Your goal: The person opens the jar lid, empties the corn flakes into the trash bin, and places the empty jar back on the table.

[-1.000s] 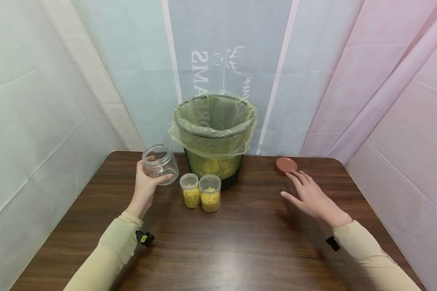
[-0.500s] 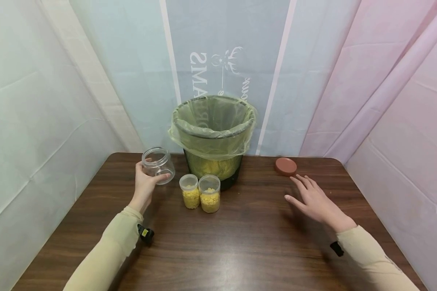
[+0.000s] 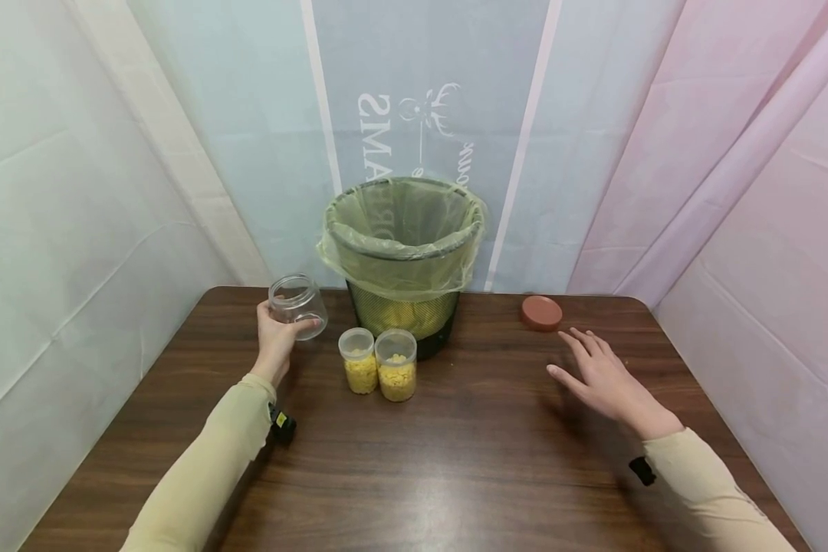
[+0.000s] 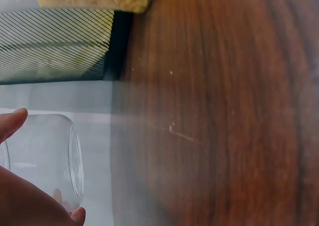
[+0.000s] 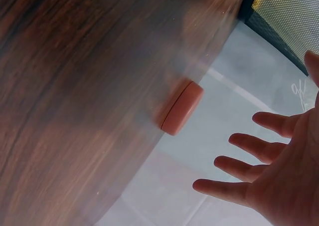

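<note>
My left hand [image 3: 276,337] grips a clear, wide-mouthed jar [image 3: 300,308] at the table's far left, thumb on one side and fingers round the other. The jar looks empty and has no lid on it; in the left wrist view its clear wall [image 4: 42,156] shows between thumb and fingers. Over the right side of the table hovers my right hand [image 3: 607,383], fingers spread and holding nothing. Just beyond its fingertips a reddish-brown round lid [image 3: 541,313] lies flat near the back edge, apart from the hand.
A black mesh bin [image 3: 407,310] with a yellowish liner stands at the back centre. Before it, side by side, are a smaller jar [image 3: 361,372] and a larger jar [image 3: 396,376], both partly filled with yellow pieces. Small crumbs dot the brown table [image 3: 421,475].
My right hand has drawn back from the lid, slightly right and toward me. The left hand keeps its hold on the clear jar, which has shifted slightly left.
</note>
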Motion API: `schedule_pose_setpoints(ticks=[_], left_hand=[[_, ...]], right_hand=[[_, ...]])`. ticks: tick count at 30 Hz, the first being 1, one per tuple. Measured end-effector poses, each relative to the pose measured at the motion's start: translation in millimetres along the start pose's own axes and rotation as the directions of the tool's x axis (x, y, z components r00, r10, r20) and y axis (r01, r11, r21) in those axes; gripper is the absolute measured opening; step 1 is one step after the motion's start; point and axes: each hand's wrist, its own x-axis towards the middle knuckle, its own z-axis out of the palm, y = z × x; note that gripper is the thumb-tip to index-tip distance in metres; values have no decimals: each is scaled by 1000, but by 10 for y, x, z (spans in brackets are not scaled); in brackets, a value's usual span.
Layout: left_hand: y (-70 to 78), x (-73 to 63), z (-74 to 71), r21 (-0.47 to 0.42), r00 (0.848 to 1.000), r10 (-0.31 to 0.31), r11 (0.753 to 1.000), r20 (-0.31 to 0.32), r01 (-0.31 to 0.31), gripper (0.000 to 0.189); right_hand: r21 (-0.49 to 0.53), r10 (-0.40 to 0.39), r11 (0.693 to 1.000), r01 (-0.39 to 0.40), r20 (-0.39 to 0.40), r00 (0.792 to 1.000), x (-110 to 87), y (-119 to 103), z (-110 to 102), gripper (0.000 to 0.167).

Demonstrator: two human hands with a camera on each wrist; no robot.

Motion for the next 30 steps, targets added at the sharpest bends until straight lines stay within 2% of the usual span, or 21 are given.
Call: schedule_pose_setpoints(ticks=[12,20,30], left_hand=[[-120,219,3,26,1000,-14,1000,-25,15,90],[-145,339,2,7,997,-43,999,-56,44,89],[-150,466,-17,11,997,-39,999,-70,40,88]], right_hand=[[14,15,1000,-15,-4,1000,-30,72,-30,75],[17,35,999,-36,9,999,-47,142,-76,76],[40,75,996,-76,24,997,-102,260,-32,77]])
